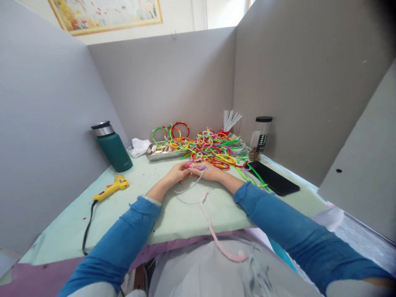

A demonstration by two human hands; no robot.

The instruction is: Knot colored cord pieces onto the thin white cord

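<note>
The left hand (178,172) and right hand (210,171) each had a closed grip on a small pink-and-purple fuzzy piece (201,168) over the pale green covered surface (173,214). It looked partly shaped, a thin pale strand (194,183) hanging loose. Colourful fuzzy rings (181,123) by the shallow metal tray (167,156) seemed finished; much of the multicoloured fuzzy heap (213,144) looked unworked.

Bright but Soft, with Stretched Edges

You get bright daylight from the top, washed out near the upper wall (182,16). Soft shadows dim the right partition (291,74). Fine detail looks smeared, your sleeves stretch toward the edges, and the upper-right corner darkens.
</note>
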